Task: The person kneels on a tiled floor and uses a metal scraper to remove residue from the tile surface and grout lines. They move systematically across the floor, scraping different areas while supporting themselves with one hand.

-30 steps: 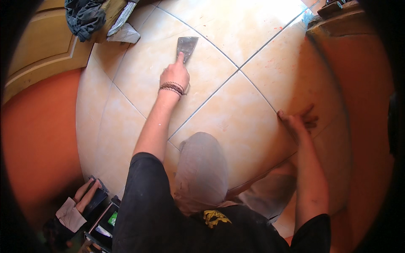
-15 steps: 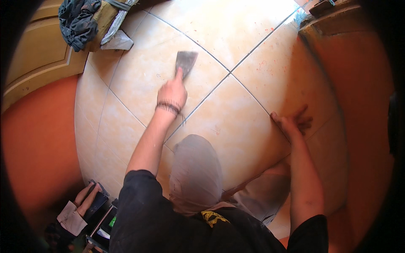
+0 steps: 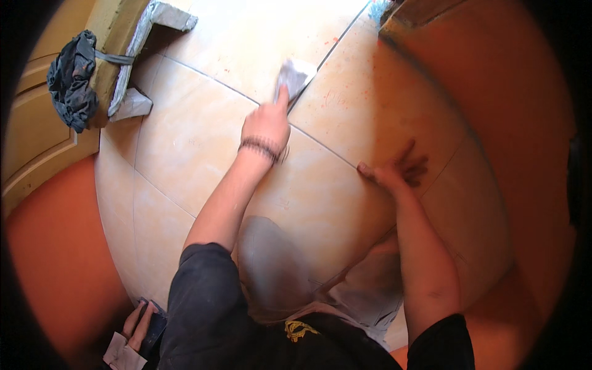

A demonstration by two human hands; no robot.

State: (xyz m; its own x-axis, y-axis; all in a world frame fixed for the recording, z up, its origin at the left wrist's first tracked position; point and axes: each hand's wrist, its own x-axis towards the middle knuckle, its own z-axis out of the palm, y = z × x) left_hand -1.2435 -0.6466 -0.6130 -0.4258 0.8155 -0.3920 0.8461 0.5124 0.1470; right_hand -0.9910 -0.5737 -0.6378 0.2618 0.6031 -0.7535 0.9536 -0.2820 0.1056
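Our scraper (image 3: 295, 75), gripped in our left fingers (image 3: 282, 95), has moved to the joint (image 3: 336, 45), seemingly shifting work there; our right fingers (image 3: 416, 168) spread, empty.

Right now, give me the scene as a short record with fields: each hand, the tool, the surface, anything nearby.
Left hand: closed around scraper, index finger extended toward blade
Scraper: flat blade, blurred, beside a dark grout line
Right hand: empty, fingers spread, apparently resting on floor
Floor: pale tiles, red specks beyond the hands
Nearby: dark cloth bunched at upper left
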